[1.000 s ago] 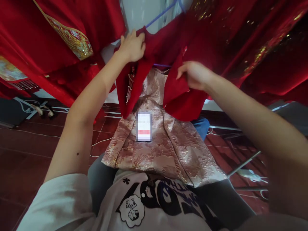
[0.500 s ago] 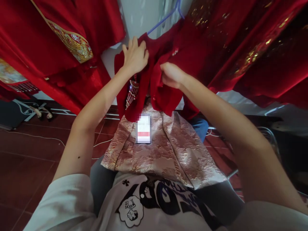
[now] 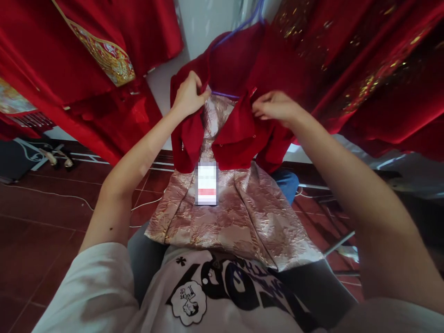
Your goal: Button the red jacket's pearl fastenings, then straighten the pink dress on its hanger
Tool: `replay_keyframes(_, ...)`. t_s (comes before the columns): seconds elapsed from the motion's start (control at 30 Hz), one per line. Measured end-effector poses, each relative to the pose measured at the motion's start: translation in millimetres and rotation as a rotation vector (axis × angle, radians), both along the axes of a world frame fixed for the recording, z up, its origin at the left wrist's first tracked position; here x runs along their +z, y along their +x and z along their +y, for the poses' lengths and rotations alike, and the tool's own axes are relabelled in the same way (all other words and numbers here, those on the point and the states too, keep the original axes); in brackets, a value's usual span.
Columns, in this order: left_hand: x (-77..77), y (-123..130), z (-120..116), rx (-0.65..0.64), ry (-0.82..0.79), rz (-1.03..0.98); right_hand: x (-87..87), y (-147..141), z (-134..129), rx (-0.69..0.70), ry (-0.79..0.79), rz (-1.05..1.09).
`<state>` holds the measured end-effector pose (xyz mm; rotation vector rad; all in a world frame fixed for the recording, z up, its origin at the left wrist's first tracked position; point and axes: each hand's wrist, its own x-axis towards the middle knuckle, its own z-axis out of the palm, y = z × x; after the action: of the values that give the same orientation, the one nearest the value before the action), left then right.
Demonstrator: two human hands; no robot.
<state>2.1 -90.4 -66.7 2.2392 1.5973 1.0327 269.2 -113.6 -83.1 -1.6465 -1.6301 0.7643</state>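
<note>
A short red jacket [image 3: 239, 148] hangs on a purple hanger [image 3: 239, 27], its front spread apart over a pink-gold brocade dress [image 3: 222, 226] that lies across my lap. My left hand [image 3: 189, 96] grips the jacket's front edge on the left side, thumb and fingers closed on the cloth. At the right front edge is my right hand [image 3: 275, 107], its thumb and fingertips pressed together against the red fabric. A lit phone [image 3: 207, 184], its screen blurred, lies on the dress below the jacket.
Red garments with gold embroidery hang at the left [image 3: 104, 51] and right [image 3: 381, 83]. Shoes [image 3: 57, 159] stand on the red tiled floor [image 3: 45, 240] at the left. A white cable runs over the tiles. Metal bars stand at the right.
The jacket front has opened wider, showing its inside and the dress's upper part. My left hand has moved down and closed on the edge; my right hand has moved right. The beaded tassel is now out of sight.
</note>
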Motion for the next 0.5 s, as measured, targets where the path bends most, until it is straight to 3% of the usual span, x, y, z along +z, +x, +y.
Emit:
replay_keyframes(0.1, -9.3, 8.5, 5.8, 0.060, -0.070, -0.007, -1.1, -11.9, 4.7, -0.150, 0.273, -0.025)
replay_keyframes(0.2, -6.6, 24.7, 2.5, 0.082, -0.080, -0.045, -6.3, -27.0, 9.6, -0.156, 0.439, -0.174)
replay_keyframes(0.37, 12.2, 53.7, -6.4, 0.011, -0.020, -0.086, -6.5, -39.3, 20.3, -0.118, 0.424, -0.198)
replay_keyframes(0.5, 5.7, 71.2, 1.1, -0.082, -0.010, -0.080, 5.9, -42.7, 10.2, -0.135, 0.382, -0.185)
